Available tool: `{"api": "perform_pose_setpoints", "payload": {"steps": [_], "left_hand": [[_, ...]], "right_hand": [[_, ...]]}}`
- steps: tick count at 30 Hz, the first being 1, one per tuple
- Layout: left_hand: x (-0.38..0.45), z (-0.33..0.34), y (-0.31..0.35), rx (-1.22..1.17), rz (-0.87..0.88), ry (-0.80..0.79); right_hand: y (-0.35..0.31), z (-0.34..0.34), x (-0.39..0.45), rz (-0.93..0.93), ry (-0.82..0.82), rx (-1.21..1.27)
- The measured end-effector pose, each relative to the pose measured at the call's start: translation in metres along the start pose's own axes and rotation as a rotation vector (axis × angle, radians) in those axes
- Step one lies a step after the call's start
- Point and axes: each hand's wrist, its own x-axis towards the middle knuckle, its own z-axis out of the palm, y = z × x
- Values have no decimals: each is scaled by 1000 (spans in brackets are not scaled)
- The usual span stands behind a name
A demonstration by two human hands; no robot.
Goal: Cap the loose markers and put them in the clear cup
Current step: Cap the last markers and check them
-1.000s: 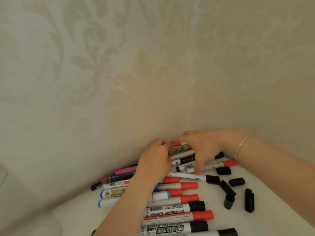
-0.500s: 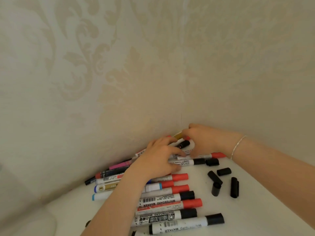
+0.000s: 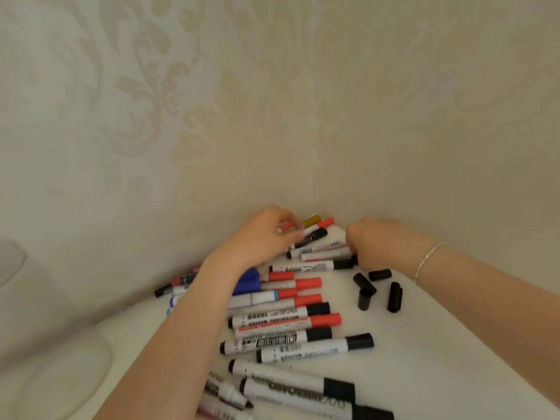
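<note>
Markers (image 3: 285, 321): we count many on the table, none in a cup. Loose caps (image 3: 368, 291) lie beside our right hand (image 3: 372, 244), fingers curled on marker ends; left hand (image 3: 266, 237) pinches a red-tipped one.

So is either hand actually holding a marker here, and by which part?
The left hand pinches a red-capped marker at the back of the pile, near its cap end. The right hand rests curled on the pile; what it grips cannot be told.

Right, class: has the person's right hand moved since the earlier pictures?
Yes. The right hand has shifted rightward: it straddled the wall corner seam before, and now sits wholly right of it, above the loose black caps.
</note>
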Motion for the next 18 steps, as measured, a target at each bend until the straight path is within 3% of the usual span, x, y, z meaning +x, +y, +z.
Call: {"api": "perform_pose_setpoints", "payload": {"steps": [8,18], "left_hand": [[-17,-22,-5,-129,-58,235],[-32,-15,-4,-140,-19,337]], "right_hand": [[-4,1,-14,40,142,-24],[-49,-14,-33,-187,240,590]]}}
